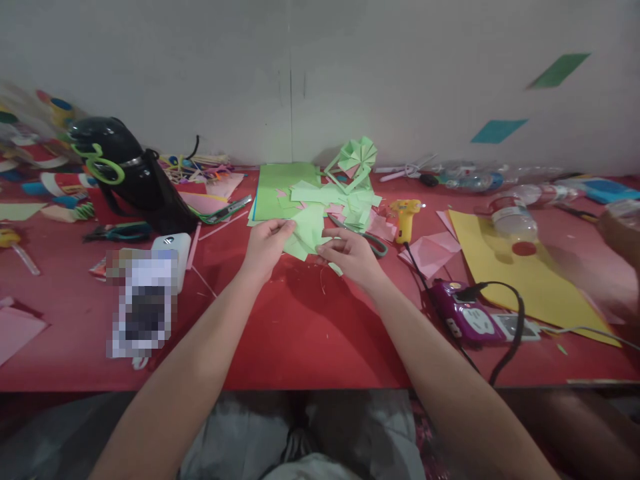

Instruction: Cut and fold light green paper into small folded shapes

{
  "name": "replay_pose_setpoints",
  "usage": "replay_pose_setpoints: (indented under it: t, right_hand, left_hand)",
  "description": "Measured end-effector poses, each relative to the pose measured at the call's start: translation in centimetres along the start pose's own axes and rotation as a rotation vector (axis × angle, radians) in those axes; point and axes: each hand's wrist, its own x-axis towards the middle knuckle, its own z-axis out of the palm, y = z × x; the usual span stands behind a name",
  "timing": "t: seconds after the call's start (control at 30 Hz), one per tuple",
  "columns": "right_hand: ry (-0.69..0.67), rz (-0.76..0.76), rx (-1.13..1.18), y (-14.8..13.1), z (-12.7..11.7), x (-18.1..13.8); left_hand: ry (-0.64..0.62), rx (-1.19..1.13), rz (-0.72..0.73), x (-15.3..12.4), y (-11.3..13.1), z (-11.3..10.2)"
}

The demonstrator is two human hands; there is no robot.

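My left hand (267,244) pinches the left edge of a light green paper piece (306,231) over the red table (300,333). My right hand (349,255) grips the same piece at its right side, fingers curled. Just behind lie several cut green paper pieces (330,197), a folded green paper shape (355,159) and a stack of green sheets (280,187). Scissors with green handles (367,239) rest by my right hand.
A yellow glue gun (406,217), pink paper (431,253), a yellow sheet (525,273), a purple power strip (470,320) and plastic bottles (510,217) are on the right. A black helmet (120,160), a white box (173,250) and craft scraps lie left.
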Motion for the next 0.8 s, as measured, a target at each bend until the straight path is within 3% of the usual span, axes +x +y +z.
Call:
replay_pose_setpoints:
  t: [0.4,0.63,0.8]
  right_hand:
    - [-0.015,0.146,0.144,0.3,0.0,0.3]
    - [0.103,0.108,0.128,0.1,0.7,0.1]
    - [0.091,0.110,0.200,0.5,0.2,0.3]
  left_hand:
    - [-0.017,0.356,0.221,-1.2,1.1,0.3]
    - [-0.065,0.437,0.235,-1.7,0.8,1.0]
    - [-0.030,0.337,0.201,-1.5,0.8,1.0]
